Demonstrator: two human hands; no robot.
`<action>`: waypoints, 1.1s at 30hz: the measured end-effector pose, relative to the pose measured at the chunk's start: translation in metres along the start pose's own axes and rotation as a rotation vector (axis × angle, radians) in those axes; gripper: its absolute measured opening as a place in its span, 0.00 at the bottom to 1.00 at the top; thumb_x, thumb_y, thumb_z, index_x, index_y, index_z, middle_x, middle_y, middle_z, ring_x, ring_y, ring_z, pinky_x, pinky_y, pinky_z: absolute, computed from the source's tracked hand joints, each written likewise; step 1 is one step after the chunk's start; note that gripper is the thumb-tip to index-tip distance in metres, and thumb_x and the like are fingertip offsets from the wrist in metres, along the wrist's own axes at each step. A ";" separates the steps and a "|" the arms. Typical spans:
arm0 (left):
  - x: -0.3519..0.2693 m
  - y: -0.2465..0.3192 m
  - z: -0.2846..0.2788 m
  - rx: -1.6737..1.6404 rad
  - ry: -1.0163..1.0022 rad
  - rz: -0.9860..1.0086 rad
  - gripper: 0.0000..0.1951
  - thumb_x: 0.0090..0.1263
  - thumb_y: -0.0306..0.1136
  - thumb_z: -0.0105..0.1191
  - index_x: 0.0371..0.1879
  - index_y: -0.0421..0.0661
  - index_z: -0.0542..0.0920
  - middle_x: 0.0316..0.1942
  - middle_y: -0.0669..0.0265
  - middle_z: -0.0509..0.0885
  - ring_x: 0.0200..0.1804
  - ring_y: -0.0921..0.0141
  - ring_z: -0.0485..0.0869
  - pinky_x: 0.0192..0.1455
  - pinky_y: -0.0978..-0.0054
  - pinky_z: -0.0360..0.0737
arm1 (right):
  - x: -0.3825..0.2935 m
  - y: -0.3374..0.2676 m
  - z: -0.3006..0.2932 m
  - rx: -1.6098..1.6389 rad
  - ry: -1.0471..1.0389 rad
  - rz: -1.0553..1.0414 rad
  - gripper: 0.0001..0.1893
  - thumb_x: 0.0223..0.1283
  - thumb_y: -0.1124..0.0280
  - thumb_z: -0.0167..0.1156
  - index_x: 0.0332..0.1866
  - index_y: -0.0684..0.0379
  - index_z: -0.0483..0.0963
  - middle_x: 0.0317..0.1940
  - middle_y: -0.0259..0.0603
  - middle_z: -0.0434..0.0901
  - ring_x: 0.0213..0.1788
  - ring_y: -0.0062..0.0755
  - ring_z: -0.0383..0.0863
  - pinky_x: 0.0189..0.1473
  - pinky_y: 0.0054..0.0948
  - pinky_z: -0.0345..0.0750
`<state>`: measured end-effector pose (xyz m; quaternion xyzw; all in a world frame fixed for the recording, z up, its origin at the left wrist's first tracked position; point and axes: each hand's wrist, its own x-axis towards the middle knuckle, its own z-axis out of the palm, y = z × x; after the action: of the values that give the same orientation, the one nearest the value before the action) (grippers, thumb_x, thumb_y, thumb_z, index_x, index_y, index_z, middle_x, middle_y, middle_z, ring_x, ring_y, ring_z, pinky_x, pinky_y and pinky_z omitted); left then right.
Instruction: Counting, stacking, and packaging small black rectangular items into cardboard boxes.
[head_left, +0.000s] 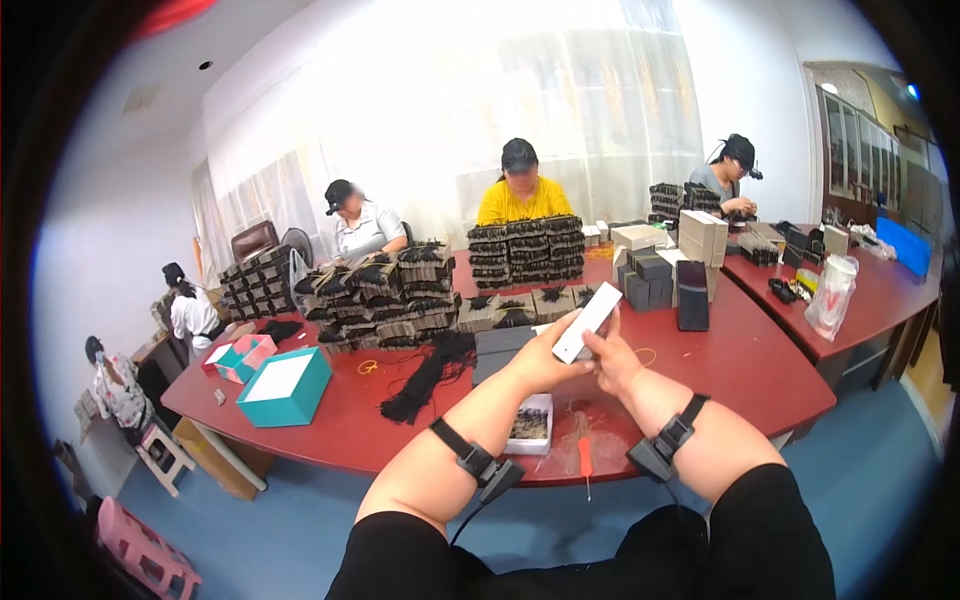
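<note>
Above the red table, a long narrow white box is held at a slant between my two hands. My left hand grips it from the left and below. On its right side, the fingers and thumb of my right hand close on it. Beneath my forearms lie a small white box filled with dark-tipped pieces and a screwdriver with an orange handle, its shaft past the table edge. Dark grey boxes stand just behind my left hand. A bundle of black cords spreads to the left.
Tall stacks of grey bundles with black cords rise across the table. A teal box sits at left. A dark phone leans on pale boxes at right. Across the table sits a person in yellow; several other people work around the room.
</note>
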<state>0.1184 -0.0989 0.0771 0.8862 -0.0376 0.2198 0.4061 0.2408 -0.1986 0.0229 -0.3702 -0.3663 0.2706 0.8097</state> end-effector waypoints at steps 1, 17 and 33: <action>-0.003 -0.009 -0.003 -0.005 0.009 0.001 0.42 0.54 0.36 0.68 0.68 0.45 0.60 0.60 0.58 0.74 0.61 0.66 0.73 0.63 0.69 0.69 | 0.001 -0.006 0.000 -0.007 -0.007 0.004 0.47 0.56 0.55 0.65 0.71 0.37 0.36 0.62 0.39 0.61 0.64 0.41 0.62 0.59 0.55 0.65; -0.020 0.000 -0.030 0.537 -0.228 0.434 0.35 0.48 0.24 0.60 0.60 0.62 0.74 0.64 0.60 0.70 0.67 0.50 0.64 0.66 0.52 0.61 | -0.003 -0.090 -0.028 -1.241 -0.772 -0.028 0.61 0.27 0.56 0.77 0.72 0.64 0.50 0.67 0.55 0.58 0.70 0.43 0.57 0.70 0.31 0.56; -0.016 0.002 -0.009 0.270 -0.224 0.534 0.06 0.53 0.25 0.62 0.30 0.48 0.84 0.33 0.68 0.81 0.42 0.62 0.79 0.46 0.67 0.76 | -0.022 -0.092 0.003 -1.489 -0.849 -0.073 0.61 0.22 0.61 0.76 0.70 0.65 0.50 0.58 0.52 0.66 0.62 0.47 0.65 0.66 0.31 0.63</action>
<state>0.0997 -0.0952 0.0770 0.9096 -0.2838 0.2230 0.2059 0.2411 -0.2667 0.0889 -0.6607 -0.7322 0.0488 0.1581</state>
